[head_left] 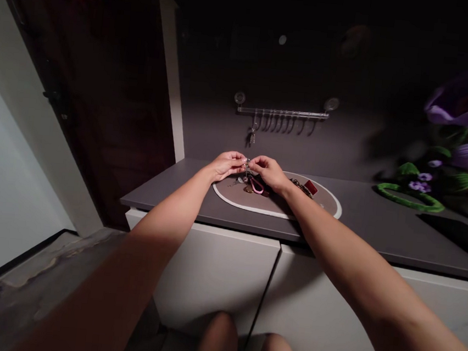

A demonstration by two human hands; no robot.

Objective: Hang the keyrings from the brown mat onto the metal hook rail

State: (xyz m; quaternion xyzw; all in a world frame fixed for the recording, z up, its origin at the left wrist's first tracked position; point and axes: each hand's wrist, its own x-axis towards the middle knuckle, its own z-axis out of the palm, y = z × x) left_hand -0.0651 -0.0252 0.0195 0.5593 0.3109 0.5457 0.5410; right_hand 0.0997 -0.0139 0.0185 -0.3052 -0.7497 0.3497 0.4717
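Observation:
Over the oval mat (270,205), my left hand (229,165) and my right hand (268,170) meet fingertip to fingertip. Both pinch a small shiny metal key ring (247,162); its details are too small to make out. Just below the fingers lie or hang a few keys (239,180), and I cannot tell which of them are on the ring. A pink strap loop (256,186) rests on the mat beneath my right hand. Near my right wrist are a dark chain-like bundle (299,186) and a red tag-like piece (311,187).
A clear rail (283,113) with several hooks is mounted on the dark wall; keys (252,137) hang from its left end. Purple artificial flowers (465,115) stand at the right of the grey counter (363,210). White cabinet doors (216,273) are below, with a dark door (113,92) at left.

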